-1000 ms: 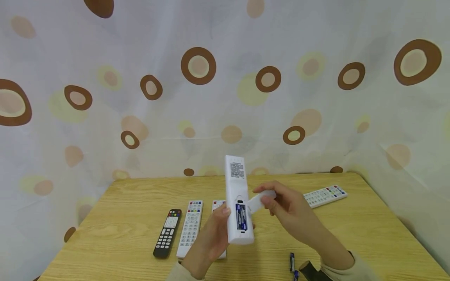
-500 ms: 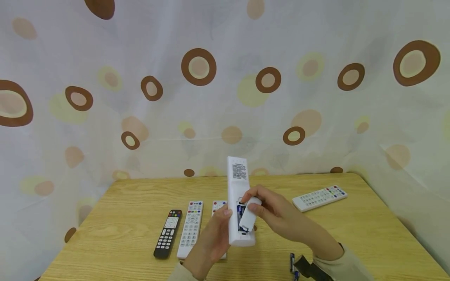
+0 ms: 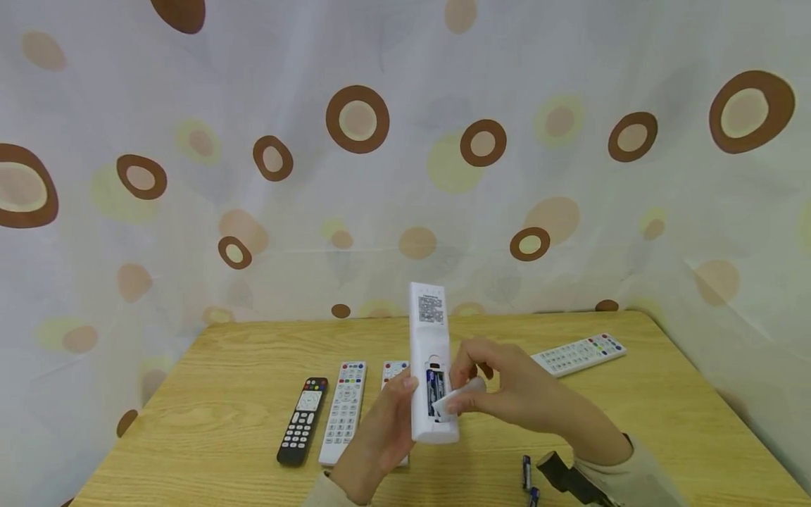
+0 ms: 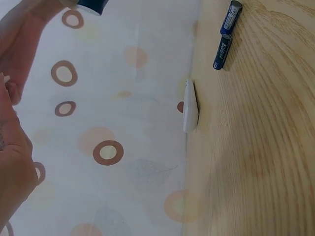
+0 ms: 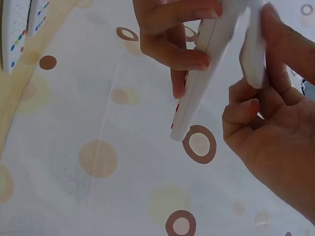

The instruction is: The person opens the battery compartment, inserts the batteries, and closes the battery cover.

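Note:
My left hand [image 3: 388, 421] grips a white remote control [image 3: 426, 338] by its sides, back turned toward me, raised above the table. Its battery compartment is uncovered, and two blue batteries [image 3: 435, 391] lie side by side inside. Between thumb and fingers my right hand [image 3: 507, 387] pinches the white battery cover [image 3: 465, 396], tilted, with its lower end at the compartment's lower right edge. In the right wrist view the cover [image 5: 253, 54] stands at an angle to the remote [image 5: 206, 73], while fingers of the left hand [image 5: 172, 39] wrap the remote's edge.
On the wooden table [image 3: 228, 394] lie a black remote [image 3: 303, 422] and a white remote [image 3: 344, 412] at left. Another white remote [image 3: 394, 367] is partly hidden behind the left hand. One more white remote [image 3: 579, 354] lies at right. Two loose batteries [image 3: 526, 472] lie near the front.
The right hand has brought the battery cover from the remote's right side over the compartment, then tilted it up and outward with its lower end near the compartment's bottom. The left hand barely moved.

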